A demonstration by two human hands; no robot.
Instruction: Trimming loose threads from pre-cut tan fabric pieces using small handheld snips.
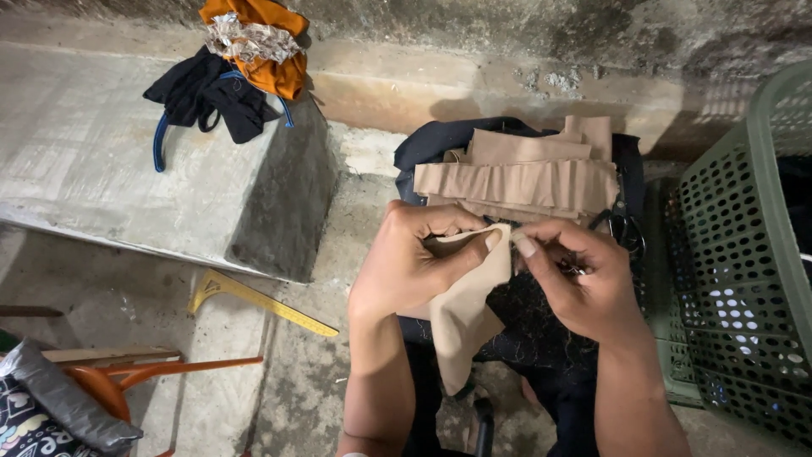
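At the far left, an orange chair frame (161,372) stands on the concrete floor (296,398) with a grey bundle (59,398) on it. Above it, a raised concrete slab (101,161) carries a heap of black garments (211,97) topped by orange cloth (271,46). A yellow L-shaped ruler (262,303) lies flat on the floor just below the slab's edge.

Toward the middle, the left hand (410,262) comes up from the bottom edge with the forearm nearly vertical and the wrist bent to the right. Its fingers curl over and its thumb presses across, pinching the top edge of a beige fabric piece (461,317), which hangs down between the forearms over dark cloth on the lap (533,338).

Just beside it, the right hand (584,279) rises from the lower right, its forearm angled inward. Its fingers are narrow, with thumb and forefinger closed on the same upper edge of the fabric piece, nearly touching the left thumb.

Behind both hands, a stack of folded beige strips (524,178) rests on dark cloth, with black scissors (624,224) at its right end. At the far right stands a green perforated plastic basket (736,254).
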